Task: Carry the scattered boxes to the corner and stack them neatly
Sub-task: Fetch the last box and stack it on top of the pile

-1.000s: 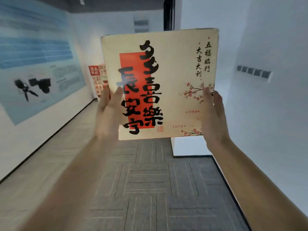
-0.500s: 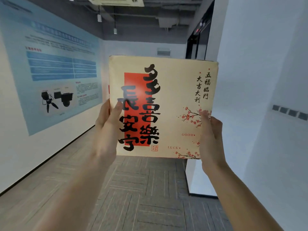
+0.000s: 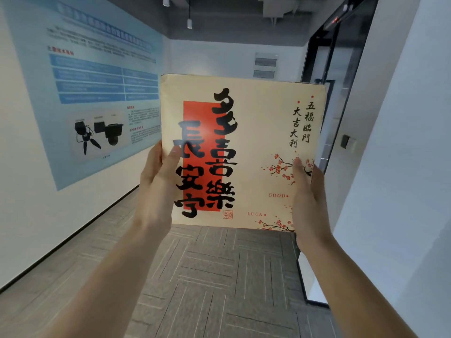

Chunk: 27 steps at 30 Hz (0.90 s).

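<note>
A flat cream box [image 3: 253,132] with a red panel, black brush characters and red blossom twigs is held up at chest height in front of me, its printed face toward the camera. My left hand [image 3: 156,186] grips its lower left edge with the thumb across the front. My right hand [image 3: 307,196] grips the lower right edge, thumb on the blossoms. The fingers behind the box are hidden. The box hides the far end of the corridor.
A corridor with grey patterned carpet [image 3: 214,284] runs ahead. A white wall with a large blue poster [image 3: 97,76] lines the left. On the right stand a white wall [image 3: 400,167] and a dark glass door [image 3: 336,98].
The view has risen and moved forward along the corridor, so the ceiling and the door now show. The red boxes seen far down the left wall a second ago are out of sight. Both hands keep their hold.
</note>
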Available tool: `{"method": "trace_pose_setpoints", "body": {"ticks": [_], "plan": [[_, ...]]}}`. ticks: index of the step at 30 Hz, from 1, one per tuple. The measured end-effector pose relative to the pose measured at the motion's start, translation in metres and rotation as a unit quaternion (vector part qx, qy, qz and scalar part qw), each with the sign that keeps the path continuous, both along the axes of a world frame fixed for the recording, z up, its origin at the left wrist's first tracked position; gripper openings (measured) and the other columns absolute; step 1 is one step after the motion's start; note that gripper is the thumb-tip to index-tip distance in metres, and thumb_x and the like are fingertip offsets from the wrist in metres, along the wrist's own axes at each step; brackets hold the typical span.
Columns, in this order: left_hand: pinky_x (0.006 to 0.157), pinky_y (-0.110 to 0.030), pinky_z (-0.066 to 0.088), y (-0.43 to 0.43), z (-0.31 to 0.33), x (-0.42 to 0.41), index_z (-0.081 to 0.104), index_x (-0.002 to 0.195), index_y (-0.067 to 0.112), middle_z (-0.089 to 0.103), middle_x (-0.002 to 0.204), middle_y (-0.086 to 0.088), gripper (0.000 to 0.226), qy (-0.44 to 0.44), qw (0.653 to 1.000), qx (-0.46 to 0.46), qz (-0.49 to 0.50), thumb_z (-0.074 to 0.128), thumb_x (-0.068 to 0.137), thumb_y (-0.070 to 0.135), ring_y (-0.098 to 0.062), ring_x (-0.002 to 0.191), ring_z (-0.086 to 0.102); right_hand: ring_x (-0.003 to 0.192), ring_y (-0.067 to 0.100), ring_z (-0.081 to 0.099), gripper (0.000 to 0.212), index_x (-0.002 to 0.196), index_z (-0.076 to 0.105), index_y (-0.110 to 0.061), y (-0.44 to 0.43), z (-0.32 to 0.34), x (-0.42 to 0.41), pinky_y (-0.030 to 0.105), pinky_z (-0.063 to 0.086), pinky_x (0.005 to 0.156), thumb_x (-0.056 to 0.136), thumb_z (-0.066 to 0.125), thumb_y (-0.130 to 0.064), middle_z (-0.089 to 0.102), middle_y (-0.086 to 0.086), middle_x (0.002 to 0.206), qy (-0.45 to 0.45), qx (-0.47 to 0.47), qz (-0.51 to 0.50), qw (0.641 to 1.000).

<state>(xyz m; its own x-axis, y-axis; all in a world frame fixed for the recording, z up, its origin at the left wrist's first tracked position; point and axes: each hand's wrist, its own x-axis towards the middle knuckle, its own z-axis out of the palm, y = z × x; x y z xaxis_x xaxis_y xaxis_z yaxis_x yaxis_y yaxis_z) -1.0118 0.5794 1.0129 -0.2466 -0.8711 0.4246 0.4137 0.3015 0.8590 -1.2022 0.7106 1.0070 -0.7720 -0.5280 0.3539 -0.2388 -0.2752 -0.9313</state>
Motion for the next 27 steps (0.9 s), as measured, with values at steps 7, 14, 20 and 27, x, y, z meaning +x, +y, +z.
{"method": "trace_pose_setpoints", "body": {"ticks": [7,14,20,27], "plan": [[0.089,-0.036,0.051,-0.127,-0.012,-0.078,0.067,0.127,0.048,0.073,0.103,0.016,0.025,0.002,1.000,-0.003,0.027,0.052,0.108,0.041,-0.010,0.099,0.067,0.109,0.008,0.071,0.073,0.147,0.040,-0.036,-0.134,-0.013,-0.081,0.042,0.062,0.087,0.087,0.052,-0.077,0.069,-0.016,0.128,-0.021,-0.022,0.032,0.999],[0.116,-0.056,0.042,-0.263,0.010,-0.139,0.060,0.142,0.030,0.072,0.119,0.011,0.046,-0.014,0.998,-0.018,0.060,0.054,0.100,0.048,-0.014,0.117,0.064,0.118,0.007,0.066,0.075,0.149,0.037,-0.039,-0.286,0.007,-0.154,0.041,0.055,0.093,0.085,0.049,-0.077,0.066,-0.019,0.134,-0.027,-0.025,0.078,0.996],[0.089,-0.034,0.056,-0.389,0.006,-0.197,0.056,0.146,0.022,0.073,0.106,0.004,0.041,-0.011,0.997,-0.023,0.073,0.050,0.109,0.039,-0.013,0.102,0.072,0.113,0.001,0.066,0.058,0.149,0.038,-0.036,-0.406,0.006,-0.211,0.033,0.055,0.086,0.100,0.048,-0.066,0.066,-0.021,0.130,-0.013,-0.027,0.079,0.996],[0.083,-0.029,0.051,-0.562,-0.023,-0.265,0.062,0.138,0.029,0.073,0.111,0.014,0.033,0.020,0.999,0.000,0.036,0.051,0.108,0.039,-0.006,0.098,0.069,0.118,0.004,0.065,0.067,0.149,0.039,-0.038,-0.566,-0.015,-0.268,0.041,0.055,0.097,0.093,0.050,-0.073,0.066,-0.020,0.132,0.008,-0.017,0.044,0.999]]}}
